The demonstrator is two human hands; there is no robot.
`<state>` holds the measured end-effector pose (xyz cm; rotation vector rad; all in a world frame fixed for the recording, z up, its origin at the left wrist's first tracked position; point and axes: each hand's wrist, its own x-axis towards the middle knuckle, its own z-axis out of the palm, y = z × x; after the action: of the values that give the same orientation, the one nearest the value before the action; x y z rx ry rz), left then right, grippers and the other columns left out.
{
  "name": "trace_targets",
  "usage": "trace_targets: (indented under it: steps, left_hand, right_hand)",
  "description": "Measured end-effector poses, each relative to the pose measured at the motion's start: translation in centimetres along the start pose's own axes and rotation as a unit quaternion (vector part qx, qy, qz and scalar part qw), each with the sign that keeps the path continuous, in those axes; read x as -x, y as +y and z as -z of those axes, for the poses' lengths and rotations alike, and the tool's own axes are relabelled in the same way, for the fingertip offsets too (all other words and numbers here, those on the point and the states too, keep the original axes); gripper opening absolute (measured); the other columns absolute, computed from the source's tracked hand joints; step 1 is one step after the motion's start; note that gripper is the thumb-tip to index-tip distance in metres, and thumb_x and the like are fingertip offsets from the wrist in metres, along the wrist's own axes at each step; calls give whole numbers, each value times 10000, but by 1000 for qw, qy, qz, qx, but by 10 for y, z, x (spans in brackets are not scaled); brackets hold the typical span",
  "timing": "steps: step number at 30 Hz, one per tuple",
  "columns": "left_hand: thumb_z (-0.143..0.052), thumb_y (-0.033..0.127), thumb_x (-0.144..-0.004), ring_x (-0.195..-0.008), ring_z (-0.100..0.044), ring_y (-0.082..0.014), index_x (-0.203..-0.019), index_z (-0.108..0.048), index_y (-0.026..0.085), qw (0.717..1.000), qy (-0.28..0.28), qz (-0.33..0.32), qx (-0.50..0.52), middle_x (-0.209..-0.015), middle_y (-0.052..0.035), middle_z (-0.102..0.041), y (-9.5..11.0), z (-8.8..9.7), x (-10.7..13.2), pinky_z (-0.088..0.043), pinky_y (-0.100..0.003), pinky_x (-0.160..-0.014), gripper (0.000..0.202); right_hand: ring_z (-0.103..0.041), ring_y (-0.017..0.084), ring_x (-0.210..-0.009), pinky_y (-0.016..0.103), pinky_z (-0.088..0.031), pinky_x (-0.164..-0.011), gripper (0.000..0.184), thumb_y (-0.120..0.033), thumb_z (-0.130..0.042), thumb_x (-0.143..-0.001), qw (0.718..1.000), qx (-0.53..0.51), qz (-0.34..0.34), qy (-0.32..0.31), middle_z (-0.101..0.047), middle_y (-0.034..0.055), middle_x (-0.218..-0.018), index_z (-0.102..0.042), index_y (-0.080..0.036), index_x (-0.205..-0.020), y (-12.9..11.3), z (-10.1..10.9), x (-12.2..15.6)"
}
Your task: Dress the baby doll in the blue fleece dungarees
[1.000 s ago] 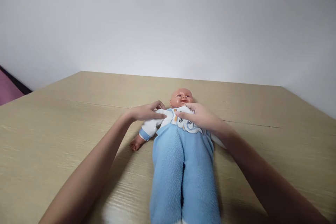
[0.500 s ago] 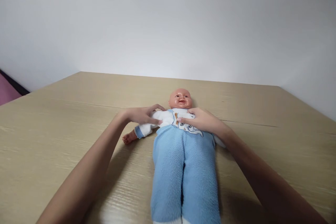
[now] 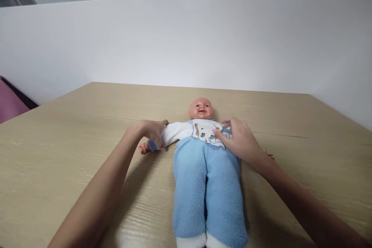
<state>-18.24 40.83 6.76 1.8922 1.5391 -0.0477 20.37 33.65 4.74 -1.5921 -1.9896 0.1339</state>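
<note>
A baby doll lies on its back on the wooden table, head away from me. It wears a white top with a cartoon animal face and fluffy light-blue trousers with white cuffs. My left hand is wrapped around the white sleeve of the doll's outstretched arm, near the blue cuff. Over the other side of the chest is my right hand, thumb and fingers apart, with part of the other sleeve visible between them. Beyond that wrist the doll's other small hand pokes out; most of that arm is hidden.
The light wooden table spreads around the doll, with a thin seam across it. A white partition stands along its far and right sides. At the left edge is a pink object with a black border.
My left hand has slid outward along the doll's sleeve, from near the shoulder toward the cuff. My right hand has moved right off the middle of the chest, uncovering the cartoon face.
</note>
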Motion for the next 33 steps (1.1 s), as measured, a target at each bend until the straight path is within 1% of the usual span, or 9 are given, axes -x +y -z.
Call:
trace_targets:
  steps: [4, 8, 12, 14, 16, 20, 23, 28, 33]
  left_hand:
    - [-989, 505, -375, -1018, -724, -372, -1348, -642, 323, 999, 6, 8, -37, -1181, -84, -779, 12, 10, 17, -526, -393, -855, 1050]
    - [-846, 655, -730, -1247, -643, -377, -1443, -573, 292, 990, 89, -64, -92, -1441, -128, -665, 54, 11, 51, -498, -429, -992, 845]
    - [-633, 607, -1002, -1424, -522, -375, -1425, -588, 253, 937, 219, -244, -123, -1515, -145, -590, 134, -29, 62, -424, -481, -1161, 554]
    - [-603, 568, -1044, -1457, -486, -363, -1407, -597, 236, 906, 247, -321, -123, -1494, -153, -599, 170, -58, 48, -377, -488, -1221, 492]
    - [-620, 536, -1044, -1411, -507, -375, -1343, -629, 213, 888, 279, -336, -147, -1418, -157, -644, 193, -84, 25, -368, -522, -1213, 441]
    - [-653, 445, -1029, -1256, -584, -370, -1239, -670, 183, 897, 249, -326, -164, -1299, -154, -712, 197, -110, -17, -410, -529, -1124, 336]
    - [-648, 340, -1007, -1148, -619, -334, -1140, -670, 211, 896, 263, -338, -119, -1177, -107, -751, 189, -114, -27, -426, -497, -1060, 186]
    - [-591, 208, -972, -972, -661, -241, -1075, -631, 231, 869, 256, -422, 16, -1038, -44, -746, 192, -114, -16, -472, -379, -899, 113]
    - [-672, 252, -914, -963, -649, -229, -1124, -611, 234, 836, 294, -458, 75, -1031, -34, -712, 190, -116, -7, -477, -361, -889, 220]
  right_hand:
    - [-655, 411, -1242, 558, -471, -1120, 574, -624, -602, -991, 999, 38, 25, 31, -739, 189, -1316, -656, -175, -1344, 58, 13, 51]
    - [-665, 418, -1228, 568, -493, -1082, 587, -598, -664, -949, 999, 30, 19, 1, -733, 168, -1365, -606, -271, -1434, 111, 25, 100]
    - [-677, 408, -1214, 561, -510, -1062, 525, -548, -697, -936, 1000, -4, 6, -7, -745, 161, -1342, -624, -285, -1384, 131, 26, 114]
    - [-694, 400, -1174, 561, -523, -1044, 496, -546, -719, -910, 1000, -24, -4, -10, -764, 147, -1276, -660, -265, -1315, 132, 26, 111]
    - [-715, 379, -1126, 536, -552, -1001, 470, -522, -760, -871, 998, -61, -31, -12, -772, 139, -1233, -686, -255, -1251, 129, 27, 107]
    - [-755, 333, -961, 488, -603, -877, 477, -475, -842, -795, 973, -179, -142, -7, -797, 105, -1082, -688, -266, -1195, 117, 32, 100]
    - [-748, 314, -946, 477, -612, -906, 579, -516, -935, -709, 928, -319, -193, 28, -792, 96, -1045, -673, -259, -1157, 101, 37, 87]
    - [-694, 274, -1124, 431, -537, -1113, 487, -567, -963, -716, 864, -480, -139, 61, -744, 57, -1079, -661, -244, -919, 70, 34, 47]
    - [-690, 258, -1132, 427, -533, -1100, 484, -484, -918, -778, 861, -497, -73, 73, -741, 74, -1182, -718, -243, -1147, 42, 2, 21]
